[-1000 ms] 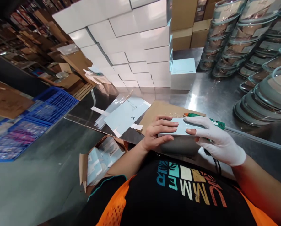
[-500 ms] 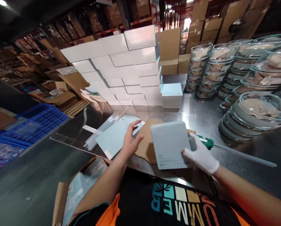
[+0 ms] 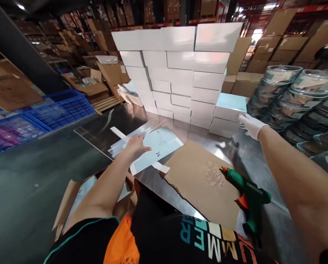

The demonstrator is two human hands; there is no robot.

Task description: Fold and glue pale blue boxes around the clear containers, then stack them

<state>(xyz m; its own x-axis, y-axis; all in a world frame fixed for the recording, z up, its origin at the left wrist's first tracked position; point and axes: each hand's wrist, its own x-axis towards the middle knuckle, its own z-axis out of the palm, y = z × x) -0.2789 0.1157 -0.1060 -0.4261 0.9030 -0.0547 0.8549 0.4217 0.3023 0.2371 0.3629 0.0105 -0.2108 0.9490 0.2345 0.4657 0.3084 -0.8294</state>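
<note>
My right hand (image 3: 251,125), in a white glove, reaches far forward and rests against a pale blue-white box (image 3: 229,106) set on top of another box beside the big wall of stacked white boxes (image 3: 177,69). My bare left hand (image 3: 135,144) lies flat on a pile of unfolded light blue box blanks (image 3: 158,146) on the steel table (image 3: 240,154). A green hot glue gun (image 3: 247,198) with an orange trigger stands on a brown cardboard sheet (image 3: 202,183) spotted with dried glue, near my body.
Stacks of lidded glass containers (image 3: 295,95) fill the right of the table. Brown cartons (image 3: 246,55) stand behind the white boxes. Blue plastic crates (image 3: 51,110) sit on the left. An open carton of flat blanks (image 3: 78,198) is on the floor below my left arm.
My right hand carried the finished box from in front of me out to the stack and set it on another box. My left hand let go and moved onto the flat blanks.
</note>
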